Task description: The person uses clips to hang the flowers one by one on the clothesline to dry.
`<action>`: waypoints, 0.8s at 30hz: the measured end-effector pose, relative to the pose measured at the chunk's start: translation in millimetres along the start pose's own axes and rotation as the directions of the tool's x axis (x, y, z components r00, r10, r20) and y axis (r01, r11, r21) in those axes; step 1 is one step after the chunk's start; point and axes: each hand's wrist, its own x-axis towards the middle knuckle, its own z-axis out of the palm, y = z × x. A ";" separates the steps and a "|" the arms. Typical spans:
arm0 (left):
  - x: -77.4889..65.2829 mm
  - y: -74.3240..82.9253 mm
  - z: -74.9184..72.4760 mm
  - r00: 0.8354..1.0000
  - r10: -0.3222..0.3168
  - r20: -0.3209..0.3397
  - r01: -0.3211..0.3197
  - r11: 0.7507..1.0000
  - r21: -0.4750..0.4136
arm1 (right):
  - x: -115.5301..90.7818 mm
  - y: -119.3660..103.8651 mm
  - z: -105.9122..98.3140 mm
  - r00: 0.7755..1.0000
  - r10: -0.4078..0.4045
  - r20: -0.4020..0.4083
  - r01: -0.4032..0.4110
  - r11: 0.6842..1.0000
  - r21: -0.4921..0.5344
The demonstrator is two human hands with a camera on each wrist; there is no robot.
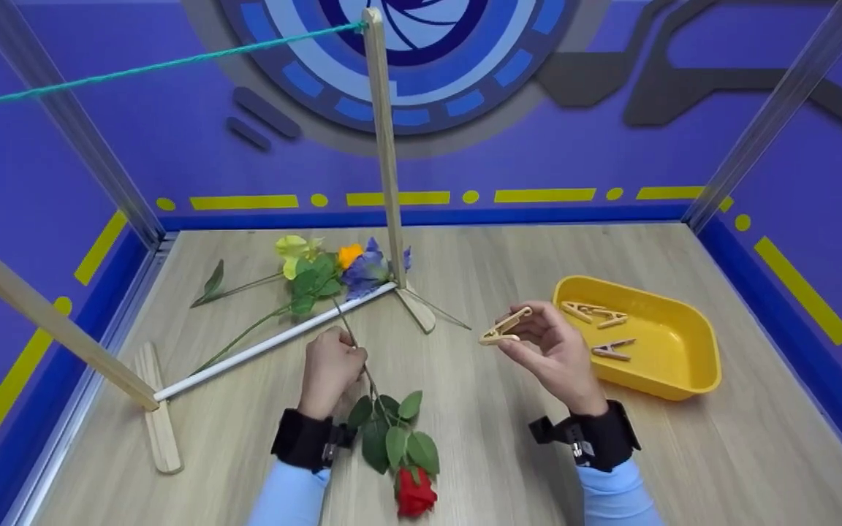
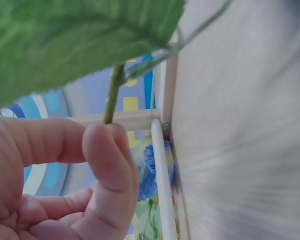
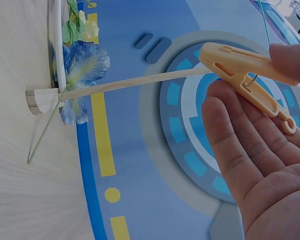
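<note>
1. Near the front of the table (image 1: 494, 438), left of centre, the left hand (image 1: 330, 369) pinches the stem of an artificial red rose (image 1: 416, 493); bloom and leaves point towards the near edge. In the head view the stem's far end overlaps the white rod (image 1: 275, 341); contact cannot be determined.
2. To the right, the right hand (image 1: 552, 351) grasps a pale orange plastic clothespin (image 3: 240, 62) between thumb and fingers, just beside the yellow tray (image 1: 666, 358) and well apart from the rose.
3. Inside the tray: further clothespins (image 1: 612, 351), towards its left side.
4. Beyond the rod: a yellow flower (image 1: 293, 252), an orange flower (image 1: 349, 256) and a blue-purple iris (image 1: 368, 272), the last beside an upright wooden post (image 1: 384, 146).
5. Attached near the post's top: a green cord (image 1: 158, 67).
</note>
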 end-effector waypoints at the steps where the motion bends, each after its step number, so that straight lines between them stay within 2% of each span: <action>1: -0.3 0.8 -0.3 1.000 0.006 -0.010 -0.006 1.000 -0.018 | 0.0 -0.2 0.2 1.000 0.002 0.000 -0.002 1.000 -0.002; 10: -1.9 13.2 -7.4 0.998 0.004 -0.071 -0.017 0.982 -0.188 | 1.1 -3.7 2.7 1.000 -0.001 -0.005 0.001 1.000 -0.010; 15: -4.9 21.9 -16.3 0.992 0.068 -0.106 -0.092 0.963 -0.252 | 2.4 -3.6 4.9 1.000 -0.008 0.002 0.008 1.000 -0.019; 19: -7.8 28.1 -24.3 0.982 0.132 -0.134 -0.165 0.947 -0.277 | 1.9 -1.8 5.7 1.000 0.003 0.003 -0.003 0.999 -0.035; 24: -10.2 31.5 -33.3 0.970 0.180 -0.161 -0.224 0.920 -0.322 | 1.4 0.2 7.8 1.000 0.010 0.009 -0.010 0.999 -0.038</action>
